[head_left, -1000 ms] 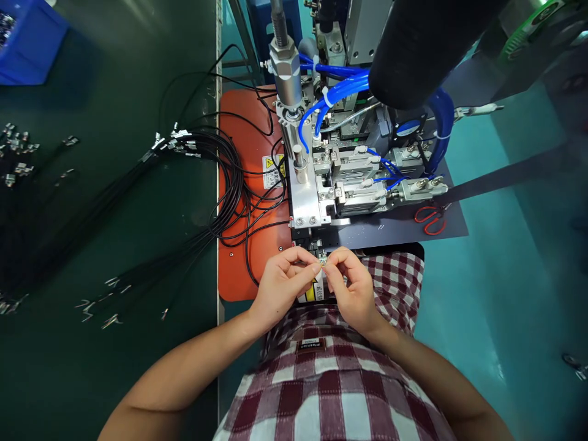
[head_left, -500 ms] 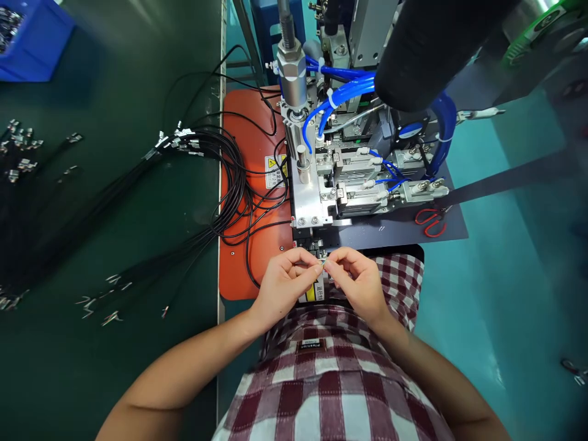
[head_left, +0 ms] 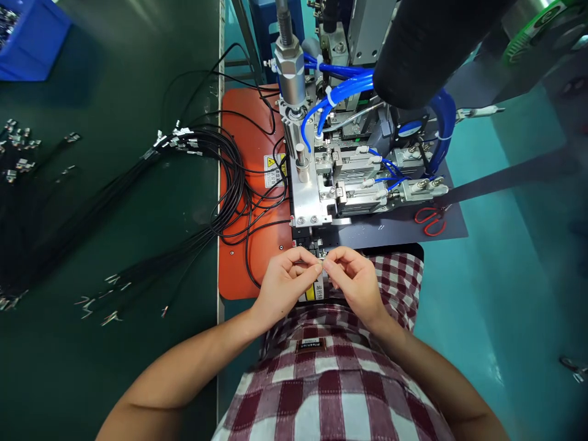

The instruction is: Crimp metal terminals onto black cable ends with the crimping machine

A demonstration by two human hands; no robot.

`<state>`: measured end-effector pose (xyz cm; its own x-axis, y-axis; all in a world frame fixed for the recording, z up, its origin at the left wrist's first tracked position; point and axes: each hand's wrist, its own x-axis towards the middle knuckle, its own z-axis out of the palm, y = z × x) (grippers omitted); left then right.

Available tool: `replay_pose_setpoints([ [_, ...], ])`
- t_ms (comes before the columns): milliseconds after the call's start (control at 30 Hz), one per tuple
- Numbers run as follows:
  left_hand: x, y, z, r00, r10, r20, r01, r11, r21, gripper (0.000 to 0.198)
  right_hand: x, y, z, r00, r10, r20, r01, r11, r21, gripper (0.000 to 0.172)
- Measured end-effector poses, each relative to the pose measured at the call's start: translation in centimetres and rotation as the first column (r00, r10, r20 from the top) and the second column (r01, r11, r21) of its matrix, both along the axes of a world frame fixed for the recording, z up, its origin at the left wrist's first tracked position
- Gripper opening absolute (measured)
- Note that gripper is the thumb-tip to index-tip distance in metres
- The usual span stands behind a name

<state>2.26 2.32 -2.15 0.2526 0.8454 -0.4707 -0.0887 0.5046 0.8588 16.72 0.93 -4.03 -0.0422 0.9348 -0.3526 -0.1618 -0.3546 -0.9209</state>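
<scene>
My left hand and my right hand meet fingertip to fingertip just below the front of a metal pneumatic machine. Both are closed in a pinch on a small shiny metal terminal between them. A thin black wire loops from the orange mat toward my left hand; whether it joins the terminal is hidden by my fingers. My checked shirt fills the frame's bottom.
A bundle of black wires with metal ends spreads over the dark green table and an orange mat. Blue air hoses run over the machine. Red scissors lie to its right. A blue bin sits far left.
Both hands have crept a little upward toward the machine's front, still pinched together on the terminal. Otherwise nothing has moved.
</scene>
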Motion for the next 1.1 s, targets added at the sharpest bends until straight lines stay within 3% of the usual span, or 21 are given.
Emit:
replay_pose_setpoints([
  [333,-0.1,-0.3,-0.4,1.0,0.008,-0.009,-0.007,1.0,0.019,0.026,-0.8,-0.7,-1.2,0.974,-0.098,-0.203,0.09,0.995,-0.047,0.019],
  [600,0.0,-0.4,-0.6,0.999,0.03,-0.015,-0.029,0.999,0.02,0.028,-1.1,-1.1,-1.6,0.972,-0.127,-0.195,0.121,0.992,-0.044,0.019],
  [900,-0.1,-0.2,-0.6,1.0,-0.003,0.015,0.003,1.0,0.025,0.025,-0.3,-0.7,-0.5,0.992,0.028,-0.122,-0.024,0.999,0.028,0.02],
  [1100,-0.1,-0.1,-0.5,1.0,-0.012,0.01,0.012,1.0,0.003,0.024,0.5,-0.4,-1.0,0.985,0.055,-0.167,-0.057,0.998,-0.009,0.021],
])
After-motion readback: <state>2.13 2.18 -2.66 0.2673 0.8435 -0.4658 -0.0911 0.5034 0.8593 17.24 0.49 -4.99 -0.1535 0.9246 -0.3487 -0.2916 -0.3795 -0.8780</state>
